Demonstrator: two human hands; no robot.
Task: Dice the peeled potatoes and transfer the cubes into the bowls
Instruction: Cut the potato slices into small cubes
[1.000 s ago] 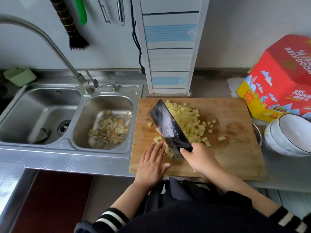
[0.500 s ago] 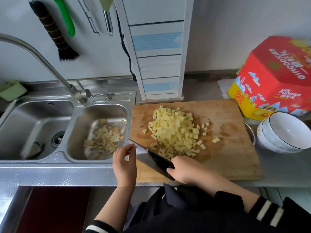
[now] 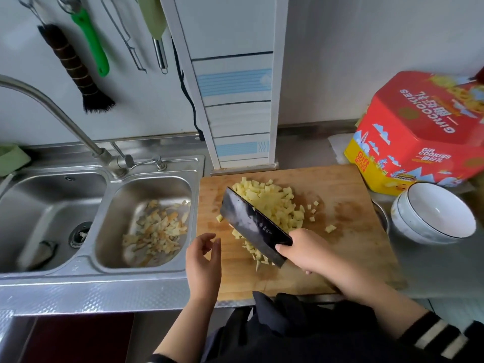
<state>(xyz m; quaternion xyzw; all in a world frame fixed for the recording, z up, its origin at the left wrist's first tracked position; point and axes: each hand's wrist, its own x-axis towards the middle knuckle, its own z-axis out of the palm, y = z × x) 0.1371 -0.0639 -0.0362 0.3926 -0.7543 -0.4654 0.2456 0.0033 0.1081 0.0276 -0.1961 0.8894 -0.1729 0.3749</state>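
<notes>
Dark cleaver (image 3: 255,226), gripped by right hand (image 3: 305,251), now tilted against potato cubes (image 3: 272,203); left hand (image 3: 203,260) loosely open, empty. Scooping likely.

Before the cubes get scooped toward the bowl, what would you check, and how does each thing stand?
1. Potato fully diced: ok, the potato cubes lie piled on the cutting board.
2. Grip on the cleaver: ok, the right hand holds its handle.
3. Left hand away from the blade: ok, it hovers apart, fingers relaxed.
4. Bowl ready: ok, it looks empty beside the board.
5. Stray cubes gathered: not ok, several lie outside the pile.
6. Blade under the pile: cannot tell.
</notes>
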